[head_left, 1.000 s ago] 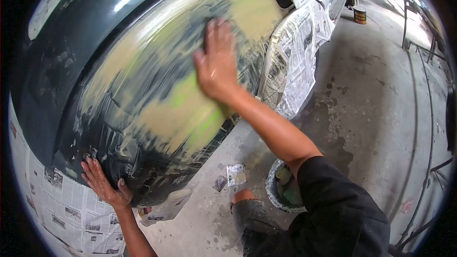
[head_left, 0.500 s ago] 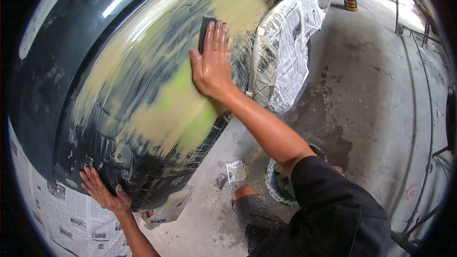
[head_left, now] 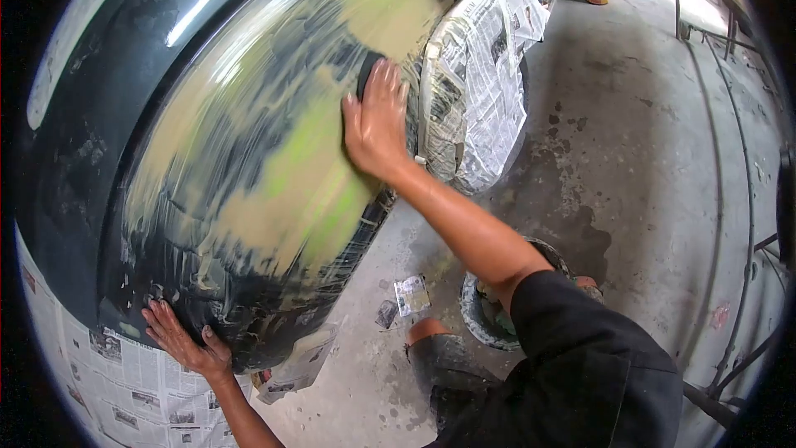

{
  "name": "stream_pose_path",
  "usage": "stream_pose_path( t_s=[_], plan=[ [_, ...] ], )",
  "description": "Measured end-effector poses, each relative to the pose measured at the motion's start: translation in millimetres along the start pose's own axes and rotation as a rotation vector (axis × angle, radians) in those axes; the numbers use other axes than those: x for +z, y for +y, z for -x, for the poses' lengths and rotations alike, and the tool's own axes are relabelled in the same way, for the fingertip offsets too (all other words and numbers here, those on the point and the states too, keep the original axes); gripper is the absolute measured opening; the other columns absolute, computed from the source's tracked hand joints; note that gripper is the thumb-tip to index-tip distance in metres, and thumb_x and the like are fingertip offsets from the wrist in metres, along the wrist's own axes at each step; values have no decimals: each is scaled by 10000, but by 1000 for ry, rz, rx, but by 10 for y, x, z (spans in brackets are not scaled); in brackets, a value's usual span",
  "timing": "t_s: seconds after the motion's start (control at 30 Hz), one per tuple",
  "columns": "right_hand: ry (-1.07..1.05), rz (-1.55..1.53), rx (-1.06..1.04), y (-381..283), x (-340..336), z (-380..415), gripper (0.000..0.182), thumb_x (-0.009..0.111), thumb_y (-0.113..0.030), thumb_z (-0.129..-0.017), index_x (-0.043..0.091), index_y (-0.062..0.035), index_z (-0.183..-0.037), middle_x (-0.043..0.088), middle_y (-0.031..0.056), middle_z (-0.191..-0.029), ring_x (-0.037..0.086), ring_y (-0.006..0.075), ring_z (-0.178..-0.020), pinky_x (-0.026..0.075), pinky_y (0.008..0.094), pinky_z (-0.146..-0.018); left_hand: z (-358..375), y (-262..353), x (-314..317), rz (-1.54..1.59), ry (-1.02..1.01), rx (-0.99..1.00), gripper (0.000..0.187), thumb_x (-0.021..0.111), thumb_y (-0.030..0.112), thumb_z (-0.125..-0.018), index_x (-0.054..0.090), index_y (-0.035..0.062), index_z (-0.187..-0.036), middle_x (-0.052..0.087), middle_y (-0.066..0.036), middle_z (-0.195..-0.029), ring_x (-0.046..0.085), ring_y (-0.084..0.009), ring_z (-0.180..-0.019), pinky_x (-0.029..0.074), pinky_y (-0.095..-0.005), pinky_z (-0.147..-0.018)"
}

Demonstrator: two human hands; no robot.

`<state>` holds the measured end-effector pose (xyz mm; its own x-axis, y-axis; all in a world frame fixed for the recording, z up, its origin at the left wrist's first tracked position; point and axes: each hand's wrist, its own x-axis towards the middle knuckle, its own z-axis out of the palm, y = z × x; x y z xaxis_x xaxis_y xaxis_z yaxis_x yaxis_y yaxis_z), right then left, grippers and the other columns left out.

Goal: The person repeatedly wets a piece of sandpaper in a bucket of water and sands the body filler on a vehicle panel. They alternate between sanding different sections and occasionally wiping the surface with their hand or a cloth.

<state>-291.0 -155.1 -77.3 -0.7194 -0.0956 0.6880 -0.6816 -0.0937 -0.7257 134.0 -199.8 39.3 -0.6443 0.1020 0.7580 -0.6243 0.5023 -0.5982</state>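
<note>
- Newspaper sheeting (head_left: pixel 124 386) lines the panel's lower left edge.
- The left hand (head_left: pixel 189 347) lies open, fingers a little spread, holding nothing, its fingertips on the panel's lower corner.
- The curved panel (head_left: pixel 257 199), streaked dark, tan and green, spans the middle. It looks stiff and heavy, its wet shine likely slippery; a flat palm suits it better than a pinch.
- The dark pad (head_left: pixel 368 71) sits against the panel's upper right part, mostly covered by fingers. It is probably light, with some give, and slick when wet; best held flat, fingers along its back.
- The right hand (head_left: pixel 377 133) has hold of the pad beneath nearly straight, close-set fingers, thumb apart; whether the palm touches it, I cannot tell.
- Crumpled newspaper wrapping (head_left: pixel 485 75) is just beside that hand.
</note>
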Motion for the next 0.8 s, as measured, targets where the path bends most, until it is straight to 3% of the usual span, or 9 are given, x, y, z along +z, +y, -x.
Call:
stream_pose_path(
  t_s=[0.13,0.23,0.33,0.43,0.53,0.6,0.7,0.73,0.8],
  plan=[
    [173,-82,252,577,-125,-1044,757,332,-428,-1015,240,190,-1441,214,380,-1529,174,467,-1463,83,552,-1191,-12,9,6,-18,10,12,649,377,472,-1024,439,-16,-1449,424,-210,-1506,322,-410,-1439,185,-566,-1170],
    [157,-111,273,519,-172,-1037,786,292,-476,-1016,260,183,-1442,224,367,-1533,170,442,-1472,81,545,-1194,-3,27,-16,-26,3,9,651,375,472,-1025,437,-18,-1449,422,-213,-1507,321,-409,-1440,184,-562,-1171],
    [-9,17,83,83,-37,-109,732,357,-358,-1025,173,214,-1443,197,402,-1520,130,485,-1468,63,546,-1193,-24,17,-26,-27,5,17,649,379,468,-1024,437,-19,-1448,420,-215,-1508,320,-410,-1440,183,-560,-1171],
    [32,8,67,170,-68,-286,723,353,-366,-1024,213,218,-1428,235,414,-1498,169,496,-1453,92,555,-1187,-31,16,-5,-19,6,10,646,382,463,-1023,437,-20,-1448,419,-216,-1508,320,-411,-1440,182,-561,-1171],
    [205,-53,177,471,-149,-904,681,345,-369,-1024,336,224,-1357,347,430,-1424,305,536,-1373,164,573,-1164,-11,7,-17,-14,1,3,645,381,461,-1024,439,-24,-1446,420,-216,-1508,320,-410,-1439,182,-559,-1171],
    [232,-75,151,504,-95,-876,676,353,-364,-1026,330,223,-1362,340,437,-1421,313,540,-1368,176,571,-1162,-8,10,-22,-7,14,6,646,378,462,-1025,440,-26,-1444,420,-217,-1507,322,-410,-1439,181,-556,-1172],
    [17,18,45,114,-196,-238,691,379,-347,-1021,286,234,-1382,295,439,-1448,252,537,-1404,142,557,-1182,-3,-6,-1,-24,13,18,645,373,459,-1029,440,-33,-1442,420,-219,-1507,323,-412,-1438,180,-555,-1171],
    [-5,127,-63,85,-109,-66,699,385,-348,-1019,279,240,-1382,293,435,-1453,253,538,-1403,140,545,-1188,18,-16,4,-26,8,4,670,347,507,-1026,420,6,-1464,396,-188,-1529,299,-385,-1453,180,-563,-1173],
    [70,6,-44,220,-97,-179,705,393,-355,-1015,286,238,-1382,299,433,-1451,261,538,-1400,155,531,-1188,-6,-12,17,-25,-2,4,695,320,556,-1023,400,44,-1486,372,-156,-1552,275,-357,-1468,179,-571,-1174]
  ],
)
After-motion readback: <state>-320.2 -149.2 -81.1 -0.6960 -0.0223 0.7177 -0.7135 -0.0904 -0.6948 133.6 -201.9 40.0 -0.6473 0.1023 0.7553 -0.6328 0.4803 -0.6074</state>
